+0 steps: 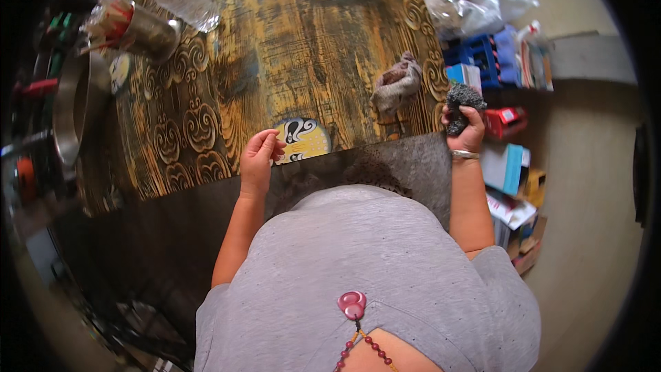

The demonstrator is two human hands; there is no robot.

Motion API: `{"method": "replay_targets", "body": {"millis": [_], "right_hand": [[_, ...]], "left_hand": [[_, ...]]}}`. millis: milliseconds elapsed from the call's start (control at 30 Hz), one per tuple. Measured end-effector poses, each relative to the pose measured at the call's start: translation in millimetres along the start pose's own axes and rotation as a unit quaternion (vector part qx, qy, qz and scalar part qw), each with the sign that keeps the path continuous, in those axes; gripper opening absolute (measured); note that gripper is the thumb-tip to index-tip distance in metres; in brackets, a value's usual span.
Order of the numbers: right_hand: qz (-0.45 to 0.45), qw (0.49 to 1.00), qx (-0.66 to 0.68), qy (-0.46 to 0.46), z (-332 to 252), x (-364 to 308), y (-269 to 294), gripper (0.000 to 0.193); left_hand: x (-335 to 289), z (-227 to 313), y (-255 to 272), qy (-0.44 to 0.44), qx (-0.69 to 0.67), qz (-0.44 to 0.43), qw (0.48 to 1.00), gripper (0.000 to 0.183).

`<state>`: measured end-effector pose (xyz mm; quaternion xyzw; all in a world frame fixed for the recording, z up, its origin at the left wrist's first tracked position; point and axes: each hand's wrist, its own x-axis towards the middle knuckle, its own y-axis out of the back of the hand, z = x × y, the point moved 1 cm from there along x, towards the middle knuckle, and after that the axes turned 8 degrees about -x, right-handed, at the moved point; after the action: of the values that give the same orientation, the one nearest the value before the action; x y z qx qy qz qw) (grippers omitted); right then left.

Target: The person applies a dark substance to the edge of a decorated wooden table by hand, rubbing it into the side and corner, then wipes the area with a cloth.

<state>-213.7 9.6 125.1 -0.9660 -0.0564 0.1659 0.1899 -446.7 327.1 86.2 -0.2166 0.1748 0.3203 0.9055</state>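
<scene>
My right hand (466, 133) is wrapped round a dark grey steel wool scrubber (463, 100), held up just off the right edge of the wooden table (289, 55). My left hand (259, 155) is at the table's near edge, beside a yellow painted mask design (306, 139). Its fingers are curled in and nothing shows in them. A crumpled greyish-pink cloth (398, 84) lies on the tabletop, left of the scrubber.
At the far left of the table are a clear plastic bottle with a blue cap (186, 0) and a metal canister of sticks (148, 34). A large metal bowl (72, 107) stands at the left. Blue baskets (480, 55), plastic bags (482, 0) and boxes (506, 165) line the right side.
</scene>
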Motion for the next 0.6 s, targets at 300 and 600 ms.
{"method": "replay_targets", "body": {"millis": [300, 600], "right_hand": [[0.268, 0.958, -0.061, -0.077, 64.5, -97.0, 16.8, 0.038], [0.289, 0.944, 0.049, -0.148, 83.1, -93.5, 56.2, 0.056]], "left_hand": [[3.7, 13.3, 14.7, 0.005, 0.104, -0.114, 0.988, 0.016], [8.3, 15.5, -129.2, -0.235, 0.479, -0.269, 0.802, 0.040]]}}
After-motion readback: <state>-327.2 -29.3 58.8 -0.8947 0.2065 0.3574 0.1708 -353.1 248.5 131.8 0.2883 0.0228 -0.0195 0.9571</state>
